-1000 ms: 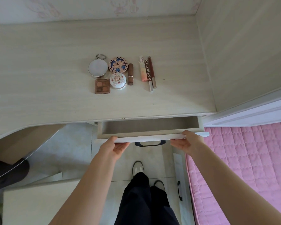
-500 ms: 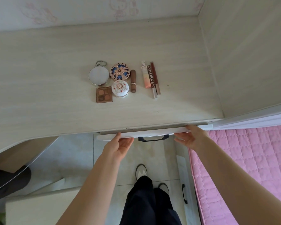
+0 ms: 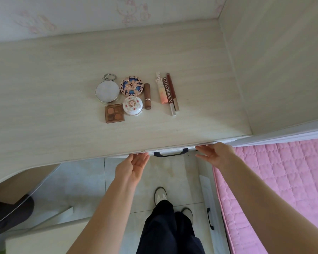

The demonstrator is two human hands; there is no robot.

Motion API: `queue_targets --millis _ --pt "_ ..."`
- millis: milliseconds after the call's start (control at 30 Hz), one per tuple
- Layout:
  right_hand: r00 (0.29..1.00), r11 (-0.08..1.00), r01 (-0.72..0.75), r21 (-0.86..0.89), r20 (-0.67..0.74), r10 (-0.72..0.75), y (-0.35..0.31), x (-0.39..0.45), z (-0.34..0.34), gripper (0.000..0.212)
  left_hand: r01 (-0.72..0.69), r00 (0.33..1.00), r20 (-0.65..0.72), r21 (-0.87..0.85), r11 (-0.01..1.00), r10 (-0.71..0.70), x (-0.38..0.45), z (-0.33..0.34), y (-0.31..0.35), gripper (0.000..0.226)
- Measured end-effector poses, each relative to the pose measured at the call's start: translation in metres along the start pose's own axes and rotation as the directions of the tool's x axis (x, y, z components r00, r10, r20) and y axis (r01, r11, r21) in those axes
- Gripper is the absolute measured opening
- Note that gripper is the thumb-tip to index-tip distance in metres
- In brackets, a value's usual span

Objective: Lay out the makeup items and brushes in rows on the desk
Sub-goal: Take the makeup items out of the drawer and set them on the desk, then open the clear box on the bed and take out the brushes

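Both hands, the left hand (image 3: pixel 136 165) and the right hand (image 3: pixel 214 153), are pressing with straight, relaxed fingers on the pale wooden drawer front (image 3: pixel 170 150), holding nothing. The makeup items (image 3: pixel 136 96) are lying in 2 tidy groups on the light wooden desk (image 3: pixel 53 107), probably so each one is visible.

A pale wood-grain desk (image 3: pixel 44 99) meets a wall (image 3: pixel 72 13) papered with faint pink cartoon figures, with a matching wood side panel (image 3: pixel 283 61) rising at right. Below, light floor tiles (image 3: pixel 77 182) catch soft daylight. A pink quilted mattress (image 3: pixel 283 189) lies beside a white cabinet (image 3: pixel 206 198) with a dark handle (image 3: pixel 210 219).
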State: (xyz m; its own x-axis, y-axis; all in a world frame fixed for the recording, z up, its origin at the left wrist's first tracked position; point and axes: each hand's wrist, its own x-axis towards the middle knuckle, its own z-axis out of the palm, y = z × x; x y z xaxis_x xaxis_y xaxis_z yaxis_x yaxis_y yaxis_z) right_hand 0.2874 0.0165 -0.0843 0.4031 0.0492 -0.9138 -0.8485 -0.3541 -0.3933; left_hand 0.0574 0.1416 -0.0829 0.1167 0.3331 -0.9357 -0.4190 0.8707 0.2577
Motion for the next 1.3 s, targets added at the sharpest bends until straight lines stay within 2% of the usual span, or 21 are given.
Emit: queue_targets --millis 100,233,333,433,533,600,633,700,800,933,1000,1067,1133,1300 --pt "0.999 0.999 0.019 -0.033 -0.035 -0.020 -0.008 -0.001 0.001 0.035 0.007 1.000 0.003 0.038 0.999 -0.007 0.002 0.001 0.000 0.026" --pt "1.000 0.999 0.018 -0.047 0.023 -0.017 -0.006 -0.005 -0.004 0.029 -0.006 1.000 -0.005 0.089 0.996 0.006 0.002 0.003 0.000 0.024" --pt "0.994 0.975 0.080 -0.207 0.086 -0.063 0.002 -0.013 -0.014 0.030 -0.051 0.999 -0.004 0.188 0.981 0.053 -0.007 0.003 -0.011 0.029" --pt "0.966 0.850 0.260 -0.458 0.135 -0.223 0.011 -0.022 -0.036 0.035 -0.081 0.997 0.039 0.269 0.960 0.073 -0.024 0.013 -0.028 0.028" --pt "0.919 0.725 0.389 -0.568 0.190 -0.345 0.018 -0.040 -0.060 0.034 -0.105 0.992 0.105 0.373 0.922 0.070 -0.046 0.030 -0.054 0.019" --pt "0.882 0.633 0.460 -0.623 0.236 -0.408 0.023 -0.052 -0.078 0.027 -0.154 0.983 0.164 0.490 0.858 0.082 -0.063 0.041 -0.075 0.017" --pt "0.863 0.576 0.486 -0.657 0.257 -0.434 0.025 -0.059 -0.088 0.020 -0.189 0.977 0.192 0.560 0.806 0.096 -0.071 0.045 -0.086 0.016" --pt "0.832 0.497 0.515 -0.699 0.268 -0.485 0.034 -0.075 -0.115 0.023 -0.279 0.958 0.254 0.696 0.662 0.137 -0.087 0.048 -0.111 0.015" --pt "0.810 0.419 0.517 -0.746 0.268 -0.522 0.050 -0.098 -0.149 0.035 -0.457 0.889 0.414 0.815 0.357 0.193 -0.103 0.046 -0.141 0.018" --pt "0.767 0.366 0.517 -0.774 0.229 -0.599 0.077 -0.123 -0.195 0.037 -0.605 0.767 0.627 0.777 -0.172 0.138 -0.126 0.039 -0.178 0.019" --pt "0.762 0.417 0.508 -0.754 0.168 -0.626 0.093 -0.132 -0.212 0.037 -0.646 0.719 0.694 0.688 -0.331 0.040 -0.137 0.035 -0.194 0.023" --pt "0.765 0.487 0.493 -0.721 0.092 -0.637 0.110 -0.141 -0.225 0.038 -0.686 0.663 0.744 0.565 -0.459 -0.075 -0.148 0.032 -0.206 0.026" --pt "0.766 0.551 0.470 -0.689 0.009 -0.643 0.128 -0.149 -0.235 0.039 -0.729 0.596 0.780 0.425 -0.537 -0.191 -0.158 0.028 -0.215 0.028" --pt "0.737 0.666 0.362 -0.653 -0.237 -0.633 0.179 -0.174 -0.242 0.041 -0.797 0.404 0.773 0.034 -0.603 -0.490 -0.172 0.022 -0.217 0.029"
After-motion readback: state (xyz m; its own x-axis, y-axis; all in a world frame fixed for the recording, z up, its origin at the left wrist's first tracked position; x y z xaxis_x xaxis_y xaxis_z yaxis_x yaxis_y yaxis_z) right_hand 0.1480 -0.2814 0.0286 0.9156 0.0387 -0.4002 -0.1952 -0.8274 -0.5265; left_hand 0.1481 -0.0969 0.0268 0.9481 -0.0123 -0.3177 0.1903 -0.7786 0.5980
